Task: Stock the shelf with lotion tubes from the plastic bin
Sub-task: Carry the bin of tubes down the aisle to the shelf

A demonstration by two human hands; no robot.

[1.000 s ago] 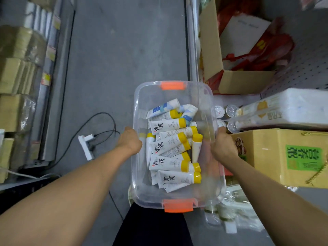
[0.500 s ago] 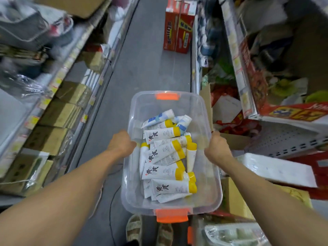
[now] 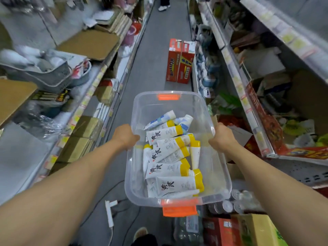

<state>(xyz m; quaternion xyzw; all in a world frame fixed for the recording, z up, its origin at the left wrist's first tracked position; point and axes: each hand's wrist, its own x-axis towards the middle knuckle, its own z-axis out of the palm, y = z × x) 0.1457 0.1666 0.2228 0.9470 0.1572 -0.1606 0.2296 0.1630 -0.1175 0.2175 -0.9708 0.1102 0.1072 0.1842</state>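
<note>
Clear plastic bin point(image 3: 220, 162) is held out in front of the body, above the grey aisle floor point(image 3: 150, 55), by both bare hands. Left hand point(image 3: 125, 136) is closed over the bin's left long rim, fingers curled around the edge and pressed together; fingertips are hidden by the rim. Right hand point(image 3: 222, 137) is closed over the right long rim the same way, fingers wrapped and tight together, tips not visible. Both forearms are stretched forward from the lower corners.

Orange latch point(image 3: 167, 97) is seen on the bin's far short end, and a second orange latch point(image 3: 179, 209) on the near short end. Lotion tubes point(image 3: 170, 170) lie loose in a pile inside the bin, mostly toward its left and middle: white bodies, yellow caps, dark printed characters, most laid crosswise with caps to the right. One yellow-capped tube point(image 3: 194, 153) lies lengthwise, cap toward the far end. Two blue-and-white tubes point(image 3: 160, 119) rest at the far end of the pile.

Shelf units line both sides: left shelving point(image 3: 85, 102) with a grey basket point(image 3: 46, 75) and cardboard, right shelving point(image 3: 237, 80) crowded with mixed goods. Two red cartons point(image 3: 180, 68) stand on the floor ahead, against the right shelving. White power strip point(image 3: 109, 213) with cable lies on the floor below the bin.
</note>
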